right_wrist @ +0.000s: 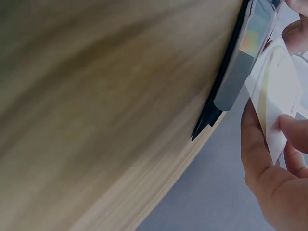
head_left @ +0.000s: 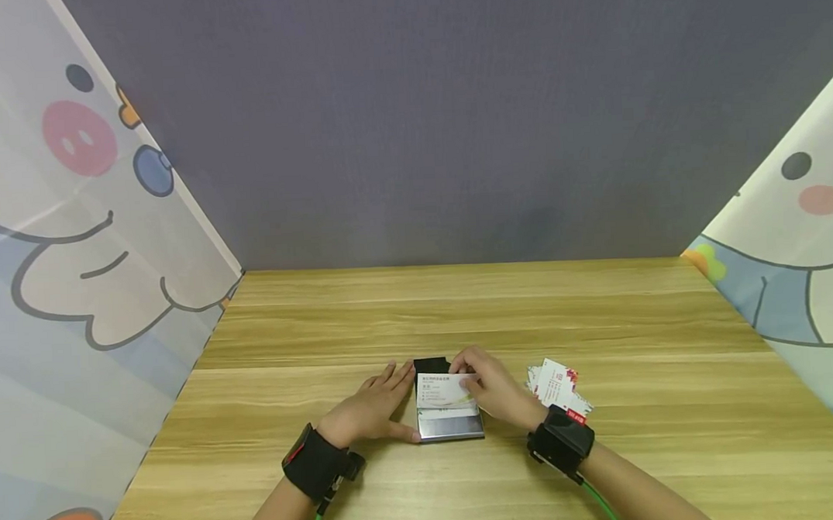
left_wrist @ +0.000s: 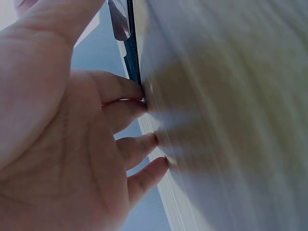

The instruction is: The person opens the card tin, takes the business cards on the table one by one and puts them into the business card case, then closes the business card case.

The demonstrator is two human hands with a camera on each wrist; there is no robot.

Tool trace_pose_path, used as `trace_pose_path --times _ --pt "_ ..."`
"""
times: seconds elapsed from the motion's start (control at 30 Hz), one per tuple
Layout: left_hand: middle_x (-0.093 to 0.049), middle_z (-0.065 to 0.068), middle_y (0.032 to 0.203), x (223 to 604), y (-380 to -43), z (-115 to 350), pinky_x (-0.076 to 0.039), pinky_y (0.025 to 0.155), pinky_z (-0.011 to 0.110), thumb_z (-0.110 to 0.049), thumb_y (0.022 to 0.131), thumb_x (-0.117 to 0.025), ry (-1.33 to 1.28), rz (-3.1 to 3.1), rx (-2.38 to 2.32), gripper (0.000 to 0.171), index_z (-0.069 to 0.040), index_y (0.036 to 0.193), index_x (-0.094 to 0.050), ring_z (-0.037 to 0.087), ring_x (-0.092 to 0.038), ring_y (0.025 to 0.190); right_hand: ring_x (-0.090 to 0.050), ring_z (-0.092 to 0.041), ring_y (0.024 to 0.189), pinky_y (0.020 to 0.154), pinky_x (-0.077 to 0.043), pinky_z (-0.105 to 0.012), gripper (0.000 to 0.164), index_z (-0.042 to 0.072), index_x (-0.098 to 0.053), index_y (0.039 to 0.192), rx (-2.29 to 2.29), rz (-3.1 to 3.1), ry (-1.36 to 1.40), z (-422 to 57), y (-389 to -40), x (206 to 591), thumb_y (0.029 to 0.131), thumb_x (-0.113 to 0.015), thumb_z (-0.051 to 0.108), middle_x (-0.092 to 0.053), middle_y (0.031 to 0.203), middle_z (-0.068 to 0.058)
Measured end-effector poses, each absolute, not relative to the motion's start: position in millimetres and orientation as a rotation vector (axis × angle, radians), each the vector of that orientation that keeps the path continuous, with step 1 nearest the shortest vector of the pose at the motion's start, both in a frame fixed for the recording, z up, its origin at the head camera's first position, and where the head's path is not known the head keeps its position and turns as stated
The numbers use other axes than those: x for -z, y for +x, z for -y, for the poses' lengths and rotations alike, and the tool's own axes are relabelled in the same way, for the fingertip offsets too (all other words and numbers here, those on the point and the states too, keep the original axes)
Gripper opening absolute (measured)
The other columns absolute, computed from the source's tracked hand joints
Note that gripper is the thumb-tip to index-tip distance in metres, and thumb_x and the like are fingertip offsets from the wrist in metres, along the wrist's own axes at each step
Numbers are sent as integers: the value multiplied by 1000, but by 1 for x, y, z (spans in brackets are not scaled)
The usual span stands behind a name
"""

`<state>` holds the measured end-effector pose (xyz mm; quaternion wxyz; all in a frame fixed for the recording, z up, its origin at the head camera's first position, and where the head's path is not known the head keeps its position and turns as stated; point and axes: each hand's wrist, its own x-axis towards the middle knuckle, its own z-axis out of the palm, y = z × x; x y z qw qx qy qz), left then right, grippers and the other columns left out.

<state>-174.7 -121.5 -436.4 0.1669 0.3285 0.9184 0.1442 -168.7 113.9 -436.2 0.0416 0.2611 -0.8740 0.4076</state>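
A business card holder with a silver metal front (head_left: 452,427) and a black part at its far end lies on the table. My right hand (head_left: 495,384) pinches a white business card (head_left: 439,389) between thumb and fingers, over the holder. In the right wrist view this card (right_wrist: 278,91) is tilted above the holder (right_wrist: 236,72). Another card's edge shows under it, just above the metal front. Beside the holder's left side, my left hand (head_left: 377,405) rests with its fingers extended, fingertips on the table. Its thumb is at the holder's near left corner.
Several loose business cards (head_left: 556,384) lie overlapping on the wooden table (head_left: 308,327), right of the holder and close to my right wrist. A dark grey panel (head_left: 411,136) rises behind the table. Cartoon-printed sheets (head_left: 42,307) hang at both sides.
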Motion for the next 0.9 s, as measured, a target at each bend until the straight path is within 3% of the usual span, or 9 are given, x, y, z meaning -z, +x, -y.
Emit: trace_pose_path --times 0.9 --pt "-12 13 153 433 -173 122 -21 108 54 -56 74 -64 941 -2604 -412 100 0 144 -20 37 -10 140 -52 -19 92 77 -45 -29 22 4 -64 97 -958 2924 987 -120 -159 436 82 -56 -8 -54 97 -5"
